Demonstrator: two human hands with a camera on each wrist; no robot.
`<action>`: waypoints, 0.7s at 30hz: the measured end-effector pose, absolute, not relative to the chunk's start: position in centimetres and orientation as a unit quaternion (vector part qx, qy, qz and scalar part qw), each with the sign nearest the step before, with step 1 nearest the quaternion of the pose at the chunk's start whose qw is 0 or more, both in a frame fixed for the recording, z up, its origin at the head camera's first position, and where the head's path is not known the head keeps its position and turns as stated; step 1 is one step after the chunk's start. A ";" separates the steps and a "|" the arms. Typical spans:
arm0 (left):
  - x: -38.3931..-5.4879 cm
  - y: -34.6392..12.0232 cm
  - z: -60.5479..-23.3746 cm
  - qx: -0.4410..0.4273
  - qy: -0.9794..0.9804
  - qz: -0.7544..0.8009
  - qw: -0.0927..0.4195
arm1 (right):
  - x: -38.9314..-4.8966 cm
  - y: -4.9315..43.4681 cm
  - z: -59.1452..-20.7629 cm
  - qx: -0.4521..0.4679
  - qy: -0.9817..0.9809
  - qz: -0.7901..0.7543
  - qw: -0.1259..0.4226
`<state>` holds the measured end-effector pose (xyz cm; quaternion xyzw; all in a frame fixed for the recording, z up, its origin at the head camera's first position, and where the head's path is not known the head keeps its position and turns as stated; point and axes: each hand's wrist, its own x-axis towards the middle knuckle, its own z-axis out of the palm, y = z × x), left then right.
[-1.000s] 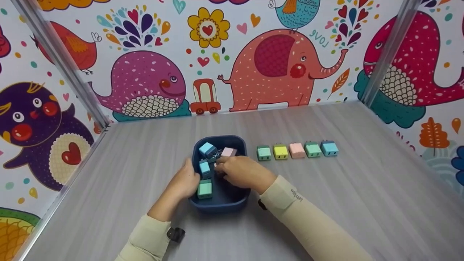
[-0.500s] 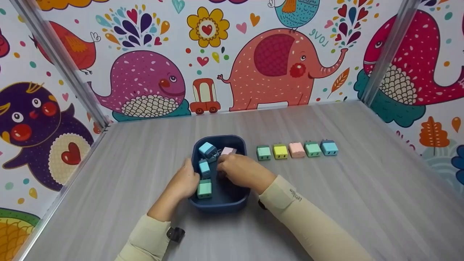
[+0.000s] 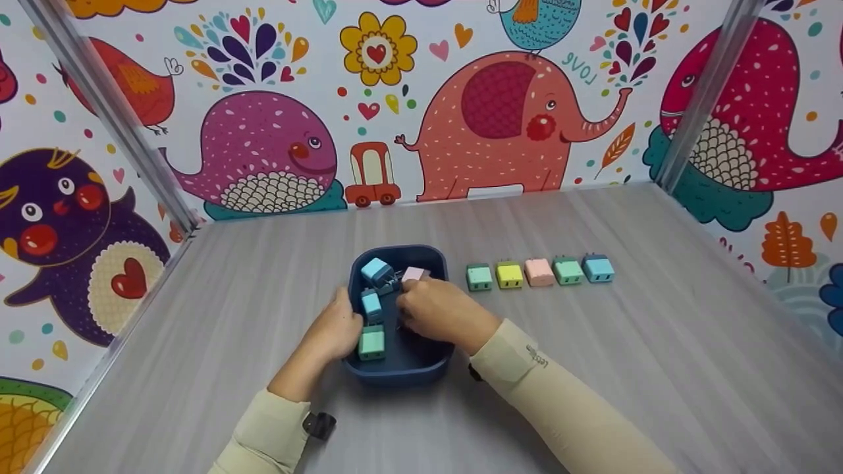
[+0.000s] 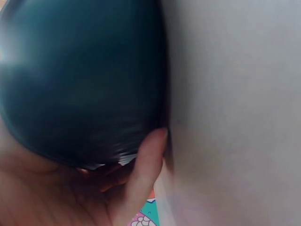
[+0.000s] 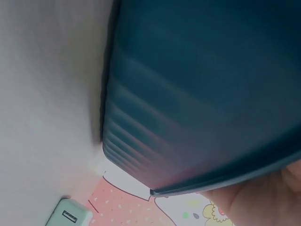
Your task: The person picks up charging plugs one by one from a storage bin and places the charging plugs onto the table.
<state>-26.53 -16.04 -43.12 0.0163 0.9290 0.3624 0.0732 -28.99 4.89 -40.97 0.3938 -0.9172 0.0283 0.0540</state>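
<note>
A dark blue plastic bin (image 3: 398, 377) sits on the table. My left hand (image 3: 334, 327) holds its left side; in the left wrist view, fingers (image 4: 149, 157) lie along the outer wall. Inside the bin are a blue USB wall charger (image 3: 377, 271), a smaller blue one (image 3: 371, 305), a green one (image 3: 372, 343) and a pink one (image 3: 413, 274). My right hand (image 3: 442, 313) reaches over the right rim with curled fingers, pinching a small wall charger that its fingers mostly hide. The right wrist view shows mainly the bin's ribbed outer wall (image 5: 188, 103).
Right of the bin stands a row of wall chargers: green (image 3: 479, 278), yellow (image 3: 509, 276), pink (image 3: 539, 273), another green (image 3: 568, 271) and blue (image 3: 598, 269). Printed cartoon panels (image 3: 270, 151) border the grey table (image 3: 625, 355) at the back and sides.
My right hand has shifted slightly right within the bin and turned its fingers; a pinkish bit seen by its fingertips earlier is hidden now. The left hand and bin have stayed put.
</note>
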 end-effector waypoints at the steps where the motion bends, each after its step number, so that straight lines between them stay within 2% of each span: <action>1: -26.5 -16.0 -43.1 0.016 0.929 0.362 0.073 | -29.0 4.9 -40.9 0.398 -0.916 0.024 0.054; 11: -26.3 -16.0 -42.8 0.010 0.932 0.354 0.078 | -29.0 5.4 -40.4 0.437 -0.898 0.040 0.028; 21: -26.3 -15.9 -42.7 0.011 0.933 0.353 0.073 | -29.1 5.4 -40.6 0.406 -0.911 0.073 0.028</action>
